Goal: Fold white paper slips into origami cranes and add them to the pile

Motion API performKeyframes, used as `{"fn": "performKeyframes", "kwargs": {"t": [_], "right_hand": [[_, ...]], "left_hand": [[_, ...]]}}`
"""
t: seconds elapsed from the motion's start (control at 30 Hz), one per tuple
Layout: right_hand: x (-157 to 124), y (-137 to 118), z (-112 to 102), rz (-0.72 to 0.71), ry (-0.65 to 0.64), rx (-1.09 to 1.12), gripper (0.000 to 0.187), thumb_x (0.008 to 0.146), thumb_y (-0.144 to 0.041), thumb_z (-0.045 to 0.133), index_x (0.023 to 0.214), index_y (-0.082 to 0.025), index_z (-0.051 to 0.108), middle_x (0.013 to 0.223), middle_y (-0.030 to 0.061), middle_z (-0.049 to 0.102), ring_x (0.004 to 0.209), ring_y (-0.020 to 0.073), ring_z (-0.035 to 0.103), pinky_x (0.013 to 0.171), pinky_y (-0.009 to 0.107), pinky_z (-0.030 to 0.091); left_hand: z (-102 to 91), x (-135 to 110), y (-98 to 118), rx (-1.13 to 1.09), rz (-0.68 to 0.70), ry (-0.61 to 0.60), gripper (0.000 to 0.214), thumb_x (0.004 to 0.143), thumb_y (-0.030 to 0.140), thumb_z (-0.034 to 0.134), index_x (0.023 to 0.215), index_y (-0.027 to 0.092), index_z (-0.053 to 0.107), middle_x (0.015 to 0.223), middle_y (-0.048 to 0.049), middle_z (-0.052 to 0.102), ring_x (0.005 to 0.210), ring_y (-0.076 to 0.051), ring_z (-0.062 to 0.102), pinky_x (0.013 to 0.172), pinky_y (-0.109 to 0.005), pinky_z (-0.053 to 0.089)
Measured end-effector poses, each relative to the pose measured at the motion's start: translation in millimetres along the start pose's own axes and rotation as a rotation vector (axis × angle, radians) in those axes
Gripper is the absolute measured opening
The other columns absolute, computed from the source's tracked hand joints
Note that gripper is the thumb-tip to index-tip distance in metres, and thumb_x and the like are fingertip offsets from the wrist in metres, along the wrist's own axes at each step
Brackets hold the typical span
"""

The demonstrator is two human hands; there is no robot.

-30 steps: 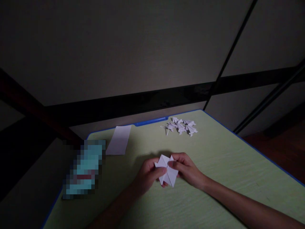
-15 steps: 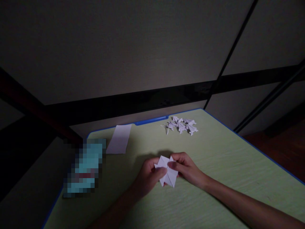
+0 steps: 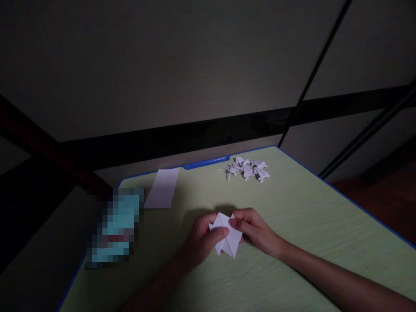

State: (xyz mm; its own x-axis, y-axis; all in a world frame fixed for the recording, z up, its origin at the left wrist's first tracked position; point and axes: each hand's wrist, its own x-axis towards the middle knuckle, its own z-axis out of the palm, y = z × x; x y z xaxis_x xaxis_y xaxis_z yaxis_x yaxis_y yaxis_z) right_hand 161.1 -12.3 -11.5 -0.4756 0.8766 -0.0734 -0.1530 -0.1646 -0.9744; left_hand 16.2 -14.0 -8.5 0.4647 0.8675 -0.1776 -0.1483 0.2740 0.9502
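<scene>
Both my hands pinch one partly folded white paper piece [image 3: 227, 242] just above the pale green table [image 3: 292, 225]. My left hand [image 3: 203, 240] grips its left side, thumb lying across the paper. My right hand [image 3: 255, 232] closes on the right side, fingertips meeting the left thumb near the piece's middle. The paper shows pointed flaps at top and bottom.
A pile of several small folded white paper figures [image 3: 247, 170] lies at the table's far edge. A flat white paper strip [image 3: 162, 188] lies at the far left, beside a blurred teal object [image 3: 115, 227]. The table has a blue rim; a dark wall stands behind.
The folded paper has narrowed slightly as my fingers pressed its sides together. My hands stayed in nearly the same spot.
</scene>
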Motion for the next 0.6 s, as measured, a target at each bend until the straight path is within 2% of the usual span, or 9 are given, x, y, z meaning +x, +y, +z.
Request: {"fn": "performKeyframes", "kwargs": {"t": [0.37, 0.6], "right_hand": [[-0.5, -1.9, 0.9, -0.067, -0.01, -0.118, 0.034, 0.072, -0.041, 0.048, 0.05, -0.016, 0.039, 0.044, -0.007, 0.035, 0.039, 0.0037, 0.028, 0.037, 0.017, 0.023], [-1.4, -3.6, 1.5, -0.104, -0.012, -0.212, 0.038, 0.074, -0.044, 0.045, 0.049, -0.016, 0.039, 0.044, -0.0063, 0.035, 0.04, 0.0043, 0.029, 0.037, 0.018, 0.023]], "left_hand": [[-1.3, -1.0, 2.1, 0.074, -0.033, 0.009, 0.014, 0.061, 0.021, 0.053, 0.067, 0.011, 0.059, 0.051, -0.0006, 0.059, 0.048, -0.011, 0.051, 0.045, -0.019, 0.036], [4.5, -3.8, 7.1, 0.056, -0.043, 0.105, 0.012, 0.055, 0.02, 0.053, 0.063, 0.012, 0.057, 0.047, 0.0028, 0.054, 0.044, -0.009, 0.046, 0.043, -0.019, 0.032]]}}
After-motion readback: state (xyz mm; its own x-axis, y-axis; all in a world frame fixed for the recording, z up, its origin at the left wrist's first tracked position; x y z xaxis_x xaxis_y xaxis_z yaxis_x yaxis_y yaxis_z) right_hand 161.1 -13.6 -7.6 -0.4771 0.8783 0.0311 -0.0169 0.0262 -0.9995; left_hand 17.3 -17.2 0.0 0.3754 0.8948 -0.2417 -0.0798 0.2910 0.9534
